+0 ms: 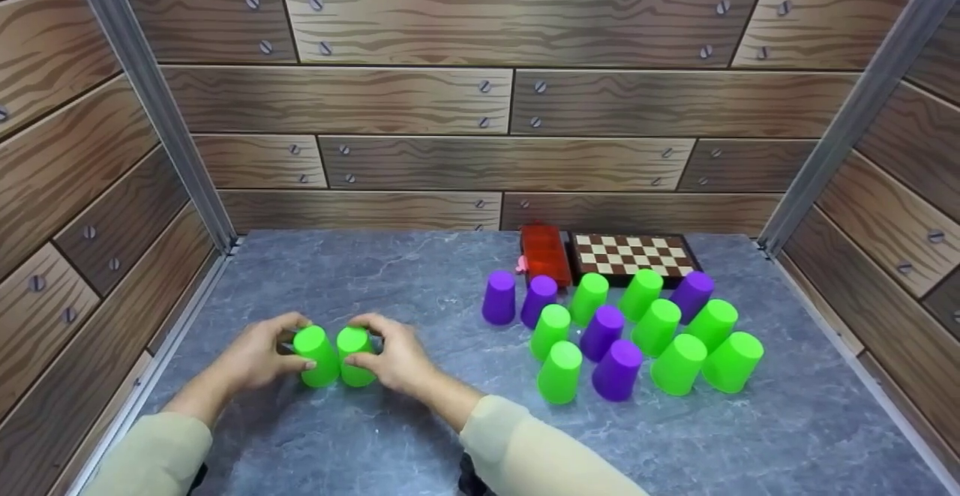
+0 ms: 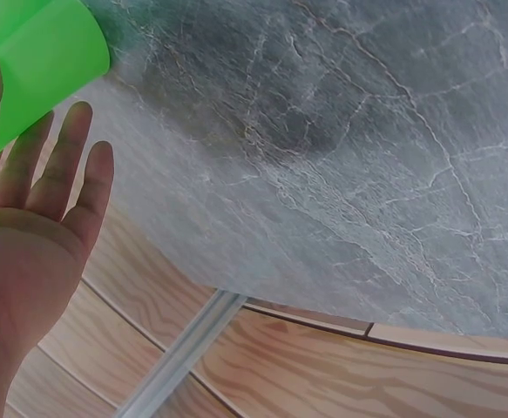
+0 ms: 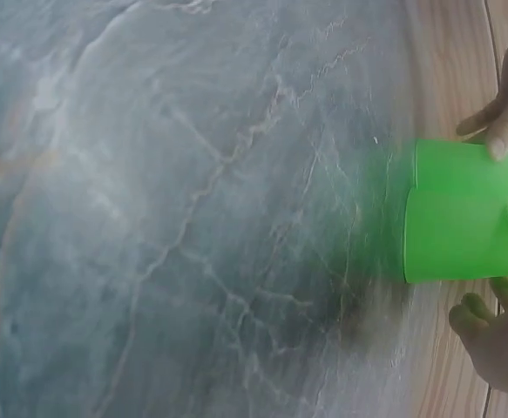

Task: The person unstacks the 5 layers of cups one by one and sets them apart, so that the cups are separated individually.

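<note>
Two green cups stand upside down side by side near the table's front left, the left one (image 1: 316,357) and the right one (image 1: 355,357). My left hand (image 1: 289,347) curls round the left cup, thumb in front and fingers behind. My right hand (image 1: 375,350) grips the right cup the same way. The cups touch or nearly touch. In the left wrist view a green cup (image 2: 40,61) sits at the top left by my left hand (image 2: 36,192), whose outer fingers lie fairly straight. The right wrist view has the green cups (image 3: 463,235) with fingers above and below them.
A cluster of several upside-down green cups (image 1: 679,365) and purple cups (image 1: 616,370) fills the table's right half. Behind them lie a small chessboard (image 1: 632,254) and a red box (image 1: 545,254). Wood-pattern walls close in the grey marble table (image 1: 375,278) on three sides.
</note>
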Tool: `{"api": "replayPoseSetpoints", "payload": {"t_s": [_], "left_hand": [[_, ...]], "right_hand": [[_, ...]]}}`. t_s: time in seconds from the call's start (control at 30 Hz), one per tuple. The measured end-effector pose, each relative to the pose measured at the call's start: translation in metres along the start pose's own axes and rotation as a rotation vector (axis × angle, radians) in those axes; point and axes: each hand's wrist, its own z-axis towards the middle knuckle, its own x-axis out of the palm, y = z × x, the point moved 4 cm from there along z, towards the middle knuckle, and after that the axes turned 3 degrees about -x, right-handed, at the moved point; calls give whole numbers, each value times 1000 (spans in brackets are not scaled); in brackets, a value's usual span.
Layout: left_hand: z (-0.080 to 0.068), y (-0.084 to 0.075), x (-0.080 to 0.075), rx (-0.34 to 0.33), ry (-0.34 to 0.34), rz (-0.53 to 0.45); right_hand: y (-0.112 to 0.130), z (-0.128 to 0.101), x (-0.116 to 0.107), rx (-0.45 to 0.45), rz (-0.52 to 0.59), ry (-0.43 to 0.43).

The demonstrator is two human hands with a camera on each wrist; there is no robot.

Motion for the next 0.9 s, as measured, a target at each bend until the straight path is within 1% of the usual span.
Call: {"api": "replayPoseSetpoints", "payload": {"t_s": [0.1, 0.27, 0.37, 0.6, 0.77, 0.9], "left_hand": [[0, 0, 0, 16, 4, 2], [-1, 0, 1, -2, 4, 5], [-2, 0, 1, -23, 4, 8], [-3, 1, 0, -23, 16, 15], [-4, 0, -1, -24, 17, 23], [-4, -1, 0, -13, 19, 21]], "right_hand": [[1, -3, -2, -6, 11, -4], [5, -17, -16, -23, 65, -30], [9, -28, -33, -41, 79, -57], [7, -60, -84, -42, 88, -113], [3, -80, -119, -23, 57, -142], [-1, -96, -139, -23, 38, -151]]}}
